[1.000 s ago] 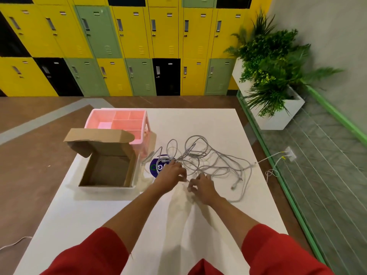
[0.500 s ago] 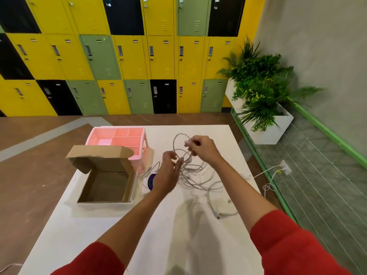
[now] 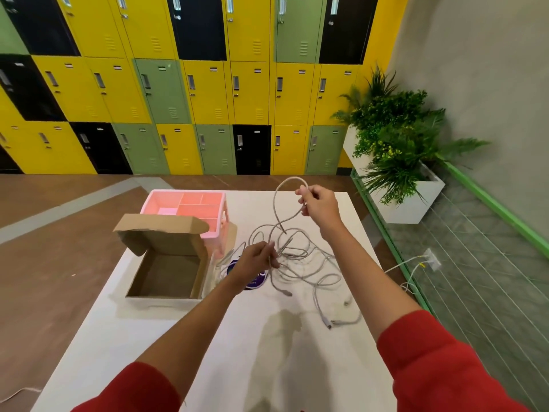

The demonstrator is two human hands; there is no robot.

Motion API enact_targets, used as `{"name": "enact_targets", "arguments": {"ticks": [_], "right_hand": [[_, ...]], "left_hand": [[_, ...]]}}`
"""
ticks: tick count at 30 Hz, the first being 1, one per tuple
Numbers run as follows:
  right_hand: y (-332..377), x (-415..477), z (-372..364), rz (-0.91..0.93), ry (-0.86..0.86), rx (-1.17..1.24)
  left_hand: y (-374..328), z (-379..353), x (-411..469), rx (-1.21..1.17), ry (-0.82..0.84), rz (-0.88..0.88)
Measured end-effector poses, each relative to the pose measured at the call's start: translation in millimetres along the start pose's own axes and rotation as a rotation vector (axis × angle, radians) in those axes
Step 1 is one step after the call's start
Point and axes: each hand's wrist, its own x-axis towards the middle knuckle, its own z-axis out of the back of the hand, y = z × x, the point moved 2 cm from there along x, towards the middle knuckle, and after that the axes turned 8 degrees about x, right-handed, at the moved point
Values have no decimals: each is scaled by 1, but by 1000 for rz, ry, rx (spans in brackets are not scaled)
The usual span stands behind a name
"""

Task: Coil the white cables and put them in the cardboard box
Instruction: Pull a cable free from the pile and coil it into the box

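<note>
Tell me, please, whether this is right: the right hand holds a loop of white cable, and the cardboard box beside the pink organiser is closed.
Not quite: the head view shows the cardboard box open, lid raised. It does sit beside the pink organiser, and the right hand holds white cable.

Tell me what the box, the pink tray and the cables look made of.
Box: brown cardboard, matte, with raw folded flaps. Pink tray: probably moulded plastic, smooth with a slight sheen and thin divider walls. Cables: likely a pale plastic or rubbery jacket, matte, bending in soft loops; the exact material can't be told.
</note>
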Motion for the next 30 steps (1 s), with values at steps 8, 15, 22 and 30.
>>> {"name": "enact_targets", "arguments": {"ticks": [8, 15, 22, 30], "right_hand": [[-61, -22, 17, -242, -221, -346], [-49, -38, -6, 34, 271, -365], [-28, -42, -6, -28, 439, -28], [-12, -22, -3, 92, 116, -112]], "left_hand": [[-26, 22, 1, 151, -132, -111], [-62, 30, 6, 87, -23, -122], [-66, 53, 10, -36, -29, -77], [-47, 49, 3, -294, 154, 93]]}}
